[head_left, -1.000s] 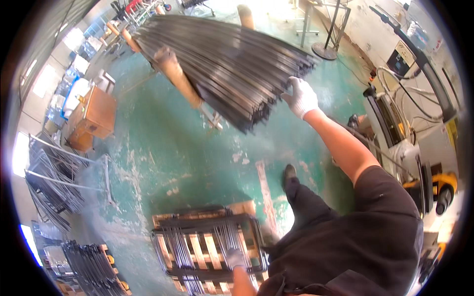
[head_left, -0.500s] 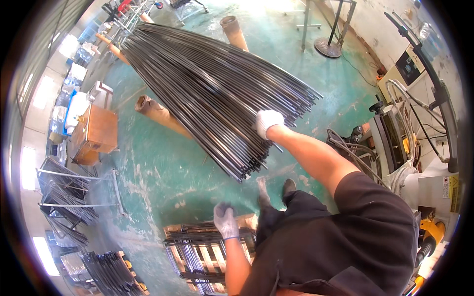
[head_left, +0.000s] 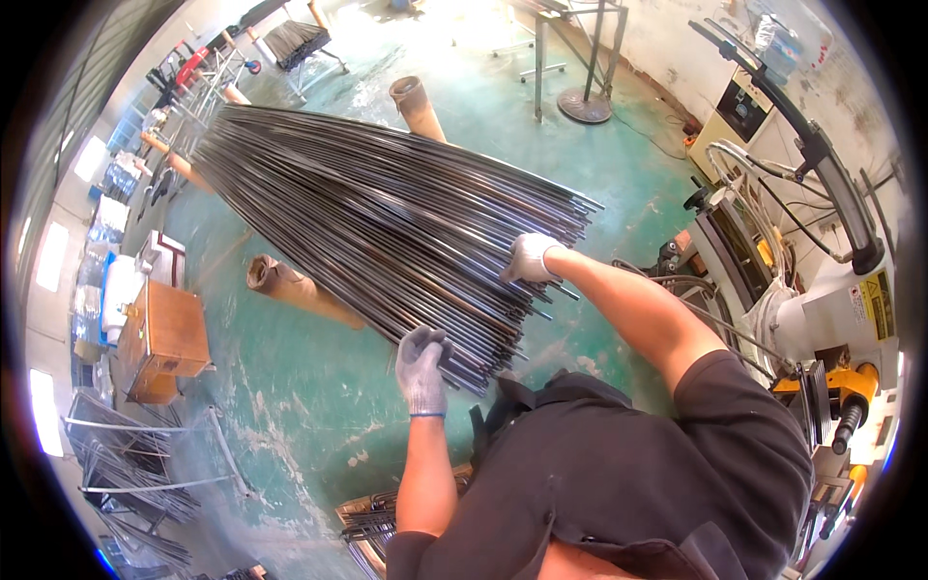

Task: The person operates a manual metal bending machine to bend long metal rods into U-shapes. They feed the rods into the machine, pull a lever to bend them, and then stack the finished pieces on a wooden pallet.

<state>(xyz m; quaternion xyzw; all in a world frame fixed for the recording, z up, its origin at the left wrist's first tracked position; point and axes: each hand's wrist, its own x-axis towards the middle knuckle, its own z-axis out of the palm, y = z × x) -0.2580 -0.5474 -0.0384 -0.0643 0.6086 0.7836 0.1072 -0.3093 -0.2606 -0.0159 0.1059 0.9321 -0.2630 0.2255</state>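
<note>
Both gloved hands on a big pile of thin steel rods (head_left: 387, 213)

Left hand (head_left: 422, 362) and right hand (head_left: 531, 258) each curl around shiny rod ends at the pile's near edge, above the scuffed green floor (head_left: 290, 406).

Bright daylight, blown-out glare at top, strong fisheye bending, dark rim.

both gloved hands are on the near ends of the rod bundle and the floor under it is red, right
Not quite: the floor is green, not red, as the head view shows. The rest holds: the gloved left hand and right hand are both on the near ends of the rod bundle.
</note>
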